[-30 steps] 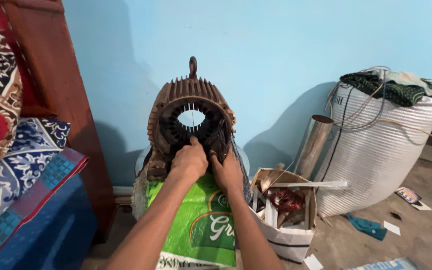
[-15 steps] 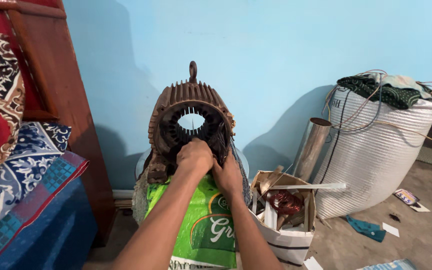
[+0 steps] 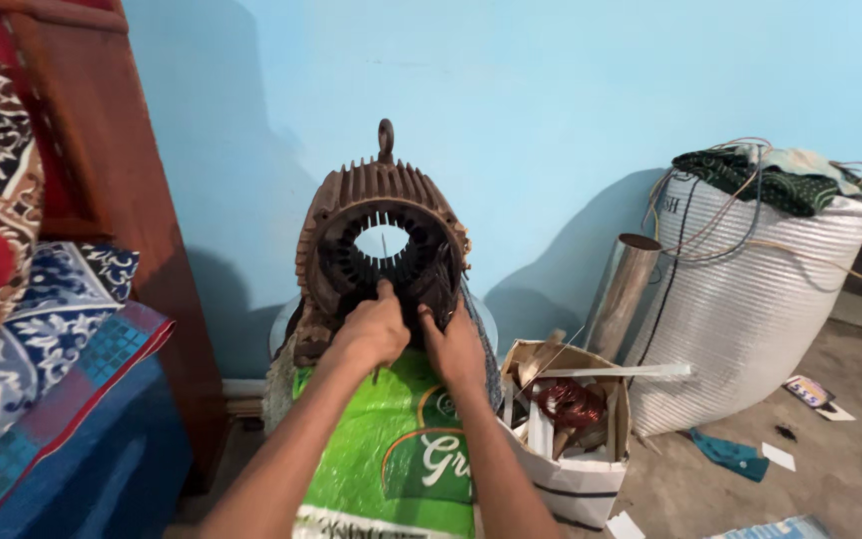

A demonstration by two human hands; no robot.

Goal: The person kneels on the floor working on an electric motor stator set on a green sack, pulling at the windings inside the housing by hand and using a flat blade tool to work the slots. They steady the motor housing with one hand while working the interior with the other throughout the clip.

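The finned motor stator housing (image 3: 381, 240) stood on edge on a green printed sack (image 3: 391, 449), its bore facing the camera, before the blue wall (image 3: 551, 90). The left hand (image 3: 373, 331) pinched something thin at the lower slots; the right hand (image 3: 454, 346) rested curled against the rim, whether gripping I could not tell. It looked heavy, rigid cast metal, best gripped by the fins or the top lifting eye (image 3: 385, 138); its slot liners seemed delicate.
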